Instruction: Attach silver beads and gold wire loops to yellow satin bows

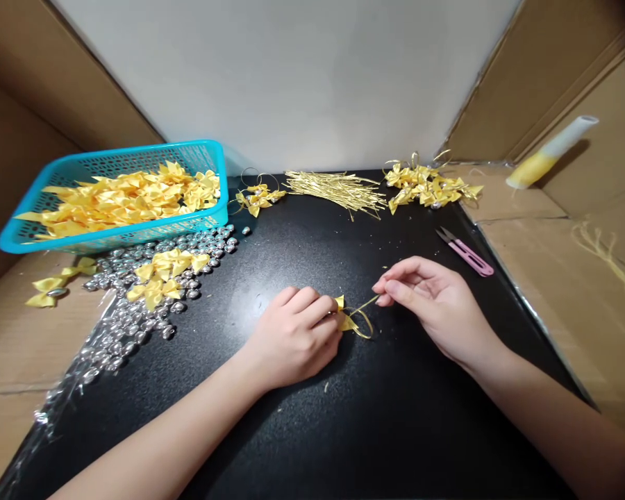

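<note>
My left hand [295,335] rests on the black mat [312,417], fingers closed on a small yellow ribbon bow [345,319]. A thin gold cord [365,314] loops out from the bow. My right hand [432,300] pinches the free end of that cord between thumb and forefinger, just right of the bow.
A turquoise basket [119,239] full of yellow bows stands at the back left, with silver beads [135,312] and loose bows [167,274] spilled before it. Cut gold cords [338,187] and finished bows [427,184] lie at the back. Pink snips [466,253] lie right. Cardboard walls flank both sides.
</note>
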### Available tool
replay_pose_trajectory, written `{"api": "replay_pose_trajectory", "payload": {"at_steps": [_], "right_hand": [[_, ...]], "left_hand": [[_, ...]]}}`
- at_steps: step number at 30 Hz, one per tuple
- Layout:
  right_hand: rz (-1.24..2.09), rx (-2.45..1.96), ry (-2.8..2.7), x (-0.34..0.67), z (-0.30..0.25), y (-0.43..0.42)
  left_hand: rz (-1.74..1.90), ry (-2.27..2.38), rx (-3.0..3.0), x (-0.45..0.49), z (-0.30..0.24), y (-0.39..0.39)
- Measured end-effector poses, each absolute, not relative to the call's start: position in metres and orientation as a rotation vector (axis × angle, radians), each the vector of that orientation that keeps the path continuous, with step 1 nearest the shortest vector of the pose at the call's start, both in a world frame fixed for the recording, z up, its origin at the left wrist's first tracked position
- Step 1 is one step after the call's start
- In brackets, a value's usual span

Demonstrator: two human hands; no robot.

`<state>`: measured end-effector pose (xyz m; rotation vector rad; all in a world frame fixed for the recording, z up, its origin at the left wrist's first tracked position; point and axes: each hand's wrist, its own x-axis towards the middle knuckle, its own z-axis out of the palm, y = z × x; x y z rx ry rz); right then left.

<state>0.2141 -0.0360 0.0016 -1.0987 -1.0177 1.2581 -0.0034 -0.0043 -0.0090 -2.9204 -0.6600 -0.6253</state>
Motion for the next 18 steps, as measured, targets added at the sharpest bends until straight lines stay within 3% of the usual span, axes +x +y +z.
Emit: {"api": "replay_pose_trajectory", "payload": {"at_steps": [3,12,18], "right_hand": [[1.246,-1.100,-1.014,0.214,0.002,-0.035],[1.276,-1.100,-1.004,0.213,0.002,-0.036],[1.276,-1.093,-0.992,0.211,0.004,-0.037]], "left_hand": [[-0.644,-0.692,-2.983,-0.004,-0.006,-0.004],[-1.198,-1.208,-3.058,0.009,-0.003,-0.009],[-1.129,-1.348,-3.206,0.013,-0.010,-0.009]]}}
